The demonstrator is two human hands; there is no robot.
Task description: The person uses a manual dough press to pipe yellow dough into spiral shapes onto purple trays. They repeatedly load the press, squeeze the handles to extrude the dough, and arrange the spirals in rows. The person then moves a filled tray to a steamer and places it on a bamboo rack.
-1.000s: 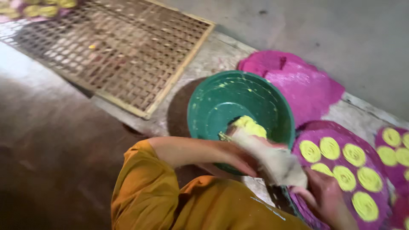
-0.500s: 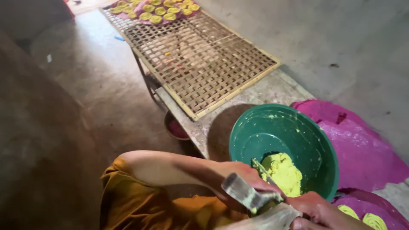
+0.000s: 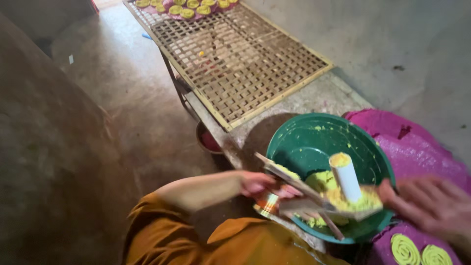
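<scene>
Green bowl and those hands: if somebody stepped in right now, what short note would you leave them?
Left hand: gripping a metal press at the near rim of the green bowl.
Right hand: blurred beside the bowl's right rim, open as far as can be told.
A white tube stands upright amid yellow dough piled on the press.
Done: two yellow spirals lie on the pink sheet; more sit at the far end of the woven rack.
Left: dough in the bowl; most of the rack is bare.
</scene>
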